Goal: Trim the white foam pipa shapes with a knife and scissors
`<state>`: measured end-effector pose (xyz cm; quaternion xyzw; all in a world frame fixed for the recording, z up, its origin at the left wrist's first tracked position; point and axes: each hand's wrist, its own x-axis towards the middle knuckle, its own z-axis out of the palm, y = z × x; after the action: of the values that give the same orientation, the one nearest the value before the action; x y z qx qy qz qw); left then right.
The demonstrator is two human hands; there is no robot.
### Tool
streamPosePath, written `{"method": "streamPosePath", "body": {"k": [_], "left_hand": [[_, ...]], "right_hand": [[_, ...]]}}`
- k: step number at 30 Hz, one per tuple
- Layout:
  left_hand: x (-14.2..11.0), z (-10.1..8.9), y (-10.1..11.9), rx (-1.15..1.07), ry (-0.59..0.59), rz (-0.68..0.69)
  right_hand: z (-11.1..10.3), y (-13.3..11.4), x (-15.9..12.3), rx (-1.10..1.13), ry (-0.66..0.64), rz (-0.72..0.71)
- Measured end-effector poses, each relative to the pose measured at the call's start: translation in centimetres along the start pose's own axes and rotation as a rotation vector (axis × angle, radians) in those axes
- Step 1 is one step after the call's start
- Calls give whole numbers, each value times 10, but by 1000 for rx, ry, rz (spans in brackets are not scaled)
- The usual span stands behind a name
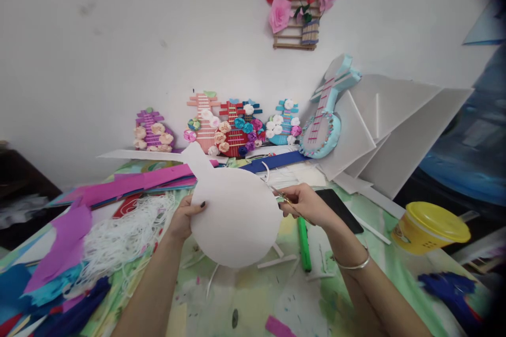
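A white foam board cutout [237, 216], round-bodied with a short neck at its upper left, is held up over the table. My left hand [186, 217] grips its left edge, thumb on the front face and the other fingers hidden behind. In my right hand [302, 203] is a pair of scissors [285, 198], the blades at the cutout's upper right edge. A thin curled white strip [266, 171] rises beside the blades. Below the right hand a green box cutter [304, 245] lies on the table, with white offcuts [276, 261] around it.
Decorated paper lutes [236, 131] line the wall, with a larger blue one [322, 116] leaning at right near grey-white boards [379, 121]. White string [122, 231] and coloured paper [65, 242] cover the left. A black phone-like slab [340, 210] and a yellow tub [429, 227] stand right, by a blue glue gun [450, 289].
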<state>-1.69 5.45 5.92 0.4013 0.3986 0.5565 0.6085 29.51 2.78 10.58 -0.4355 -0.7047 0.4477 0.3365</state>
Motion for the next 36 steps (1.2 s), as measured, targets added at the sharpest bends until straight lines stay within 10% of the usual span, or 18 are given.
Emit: {"method": "streamPosePath", "body": {"k": [10, 25, 36], "left_hand": [[-2, 3, 2, 43, -26, 9], [-5, 5, 5, 75, -63, -3], [-7, 5, 9, 151, -112, -55]], "right_hand": [[3, -16, -7, -491, 265, -85], [0, -12, -4, -477, 431, -70], [-9, -4, -4, -390, 105, -29]]}}
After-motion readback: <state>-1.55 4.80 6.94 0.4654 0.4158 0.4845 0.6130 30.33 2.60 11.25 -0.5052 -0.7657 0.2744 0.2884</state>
